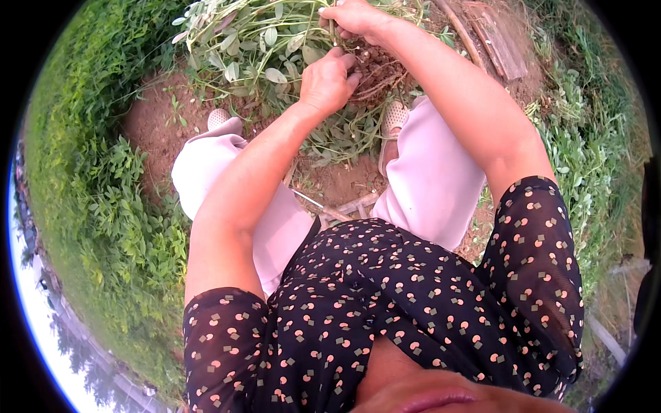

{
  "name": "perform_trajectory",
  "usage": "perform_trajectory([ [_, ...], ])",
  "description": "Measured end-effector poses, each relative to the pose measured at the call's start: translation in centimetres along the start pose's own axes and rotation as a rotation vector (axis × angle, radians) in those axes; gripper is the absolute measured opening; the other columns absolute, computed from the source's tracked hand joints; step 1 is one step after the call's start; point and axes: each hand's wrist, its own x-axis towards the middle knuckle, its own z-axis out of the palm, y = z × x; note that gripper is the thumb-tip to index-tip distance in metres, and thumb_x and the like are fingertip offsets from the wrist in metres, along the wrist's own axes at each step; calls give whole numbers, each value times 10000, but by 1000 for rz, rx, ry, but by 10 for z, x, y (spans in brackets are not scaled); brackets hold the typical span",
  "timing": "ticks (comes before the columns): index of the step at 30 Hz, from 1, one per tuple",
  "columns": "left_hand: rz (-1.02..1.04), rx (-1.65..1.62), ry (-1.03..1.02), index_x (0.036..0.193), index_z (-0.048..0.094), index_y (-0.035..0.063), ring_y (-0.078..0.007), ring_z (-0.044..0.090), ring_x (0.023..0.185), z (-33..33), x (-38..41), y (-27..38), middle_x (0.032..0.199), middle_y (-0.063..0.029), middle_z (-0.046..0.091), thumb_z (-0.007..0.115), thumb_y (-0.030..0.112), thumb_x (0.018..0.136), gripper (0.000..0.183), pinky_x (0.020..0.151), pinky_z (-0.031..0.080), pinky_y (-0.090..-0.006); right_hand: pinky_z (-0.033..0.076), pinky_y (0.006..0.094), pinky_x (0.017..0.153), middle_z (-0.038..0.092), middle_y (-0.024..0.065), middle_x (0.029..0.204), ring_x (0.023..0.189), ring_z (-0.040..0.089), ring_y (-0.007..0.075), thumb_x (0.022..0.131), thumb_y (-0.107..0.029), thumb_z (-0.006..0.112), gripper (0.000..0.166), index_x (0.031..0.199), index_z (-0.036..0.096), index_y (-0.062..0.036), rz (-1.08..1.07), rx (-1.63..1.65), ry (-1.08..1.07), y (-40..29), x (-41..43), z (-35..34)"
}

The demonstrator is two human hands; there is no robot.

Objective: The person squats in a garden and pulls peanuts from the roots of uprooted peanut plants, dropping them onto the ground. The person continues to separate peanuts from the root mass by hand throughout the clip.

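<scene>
My right hand [356, 19] is closed around the stems of an uprooted bunch of leafy plants [253, 44], which look like peanut plants. The foliage spreads to the left, wilting in places. Below that grip hangs a clump of brown roots [379, 75] with soil on it. My left hand [328, 80] is at the base of the stems, against the left side of the roots, with its fingers curled in. Its fingertips are partly hidden among the stems. More cut or pulled greenery [346, 137] lies on the soil between my feet, under the roots.
A weathered wooden board [498, 41] and a stick [459, 31] lie at the upper right. Dense green crop [98, 155] grows along the left. Pulled plants [578, 124] lie along the right. Part of a wooden frame [356, 206] shows between my legs. My perforated shoes [395, 116] rest on bare soil [155, 113].
</scene>
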Motion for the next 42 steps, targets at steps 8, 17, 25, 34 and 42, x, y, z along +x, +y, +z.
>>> perform_trajectory([
  [8,312,65,113,918,627,85,-301,646,808,-19,-6,8,917,-83,591,701,208,832,167,685,535,-404,416,373,441,614,122,610,469,530,203,898,-253,539,287,830,682,-14,-97,13,7,7,10,-7],
  [17,-32,183,-726,987,669,59,-330,654,898,-61,-23,-23,927,-133,687,700,266,811,273,798,508,-430,413,355,486,624,92,656,510,520,187,869,-269,575,272,808,688,-29,-142,-52,49,11,18,-15],
  [25,-249,99,-496,1204,661,92,-329,654,1035,-68,-36,-44,1110,-167,691,718,354,831,460,919,495,-422,451,357,509,640,82,678,534,546,184,900,-347,582,327,838,702,-49,-110,-202,8,-9,-17,7],
  [34,-645,-628,-272,1357,507,-53,-268,553,1224,-46,-20,-37,1301,-214,590,676,504,872,757,1037,409,-397,543,360,674,697,108,879,762,658,205,958,-388,576,397,1041,673,-13,-295,-244,-393,0,-14,36],
  [42,-806,-697,-236,1233,628,-25,-236,568,1094,-19,-25,-77,1181,-171,657,613,457,920,575,964,413,-391,558,359,696,708,119,931,817,680,177,952,-297,562,328,1107,657,-24,-355,-348,-333,3,-17,-9],
])
